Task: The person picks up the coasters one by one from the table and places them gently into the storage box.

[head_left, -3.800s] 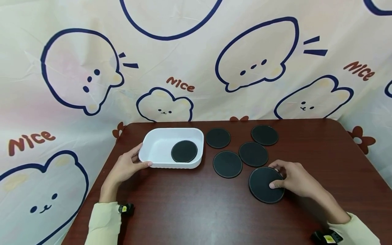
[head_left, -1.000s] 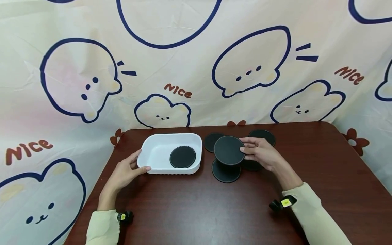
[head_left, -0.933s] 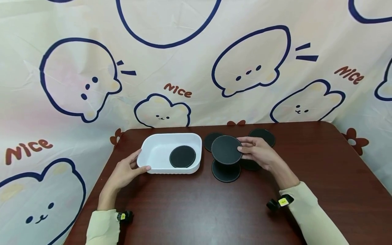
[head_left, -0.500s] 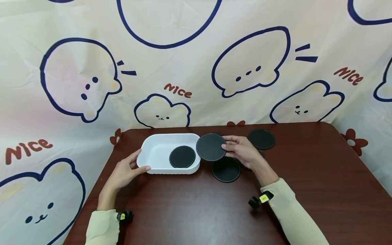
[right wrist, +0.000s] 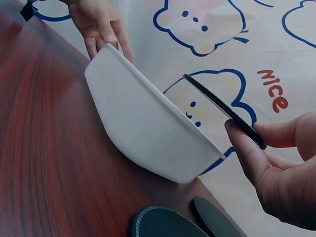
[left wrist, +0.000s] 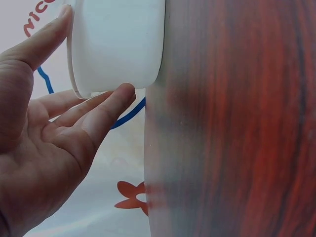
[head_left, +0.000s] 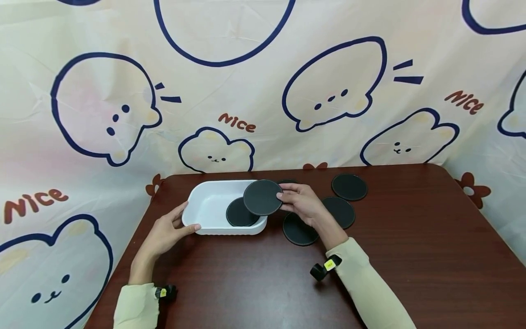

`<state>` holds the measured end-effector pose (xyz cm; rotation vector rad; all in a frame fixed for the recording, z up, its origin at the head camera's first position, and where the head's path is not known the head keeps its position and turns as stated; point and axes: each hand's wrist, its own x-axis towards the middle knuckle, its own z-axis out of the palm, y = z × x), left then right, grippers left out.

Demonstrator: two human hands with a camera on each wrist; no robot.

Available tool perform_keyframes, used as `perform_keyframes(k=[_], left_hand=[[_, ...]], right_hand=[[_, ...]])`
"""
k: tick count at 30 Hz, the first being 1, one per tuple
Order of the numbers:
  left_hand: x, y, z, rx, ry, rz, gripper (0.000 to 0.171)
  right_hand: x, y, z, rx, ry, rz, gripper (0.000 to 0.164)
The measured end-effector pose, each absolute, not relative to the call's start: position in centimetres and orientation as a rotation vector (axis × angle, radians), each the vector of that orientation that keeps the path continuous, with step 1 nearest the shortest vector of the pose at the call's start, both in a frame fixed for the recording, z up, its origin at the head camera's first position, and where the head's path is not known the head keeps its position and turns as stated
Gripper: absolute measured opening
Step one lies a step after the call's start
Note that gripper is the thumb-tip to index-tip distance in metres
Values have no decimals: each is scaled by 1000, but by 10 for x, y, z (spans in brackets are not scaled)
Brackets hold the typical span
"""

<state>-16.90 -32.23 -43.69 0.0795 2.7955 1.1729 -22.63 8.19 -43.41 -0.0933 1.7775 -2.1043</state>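
Observation:
My right hand (head_left: 302,201) pinches a round black coaster (head_left: 262,197) by its right edge, thumb on one face and fingers on the other. In the head view the coaster overlaps the right part of a white plastic container (head_left: 205,201); the right wrist view shows it tilted above the rim. Another black coaster (head_left: 238,214) lies inside the container, partly covered by the held one. My left hand (head_left: 164,233) holds the container's left end, thumb at the front rim. In the left wrist view its fingers (left wrist: 106,108) touch the end wall.
On the dark wooden table (head_left: 246,283) lie more black coasters right of the container: one at the front (head_left: 299,230), one beside it (head_left: 340,211) and one farther back (head_left: 349,187). Another coaster (head_left: 287,181) is mostly hidden behind my right hand. A printed cloth (head_left: 263,100) hangs behind.
My right hand picked up the coaster from the near right and carried it left, from over the other coasters to over the container's right part. My left hand stays on the container.

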Motion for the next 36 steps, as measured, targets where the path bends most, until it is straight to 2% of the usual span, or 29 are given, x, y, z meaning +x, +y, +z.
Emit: perform_keyframes(k=[19, 36], left_hand=[[-170, -323, -435, 72, 2801, 1155, 103], [-170, -322, -438, 50, 2795, 1163, 102]], right_hand=[[-229, 30, -439, -61, 1720, -2156, 51], [-228, 25, -437, -76, 1809, -2145, 48]])
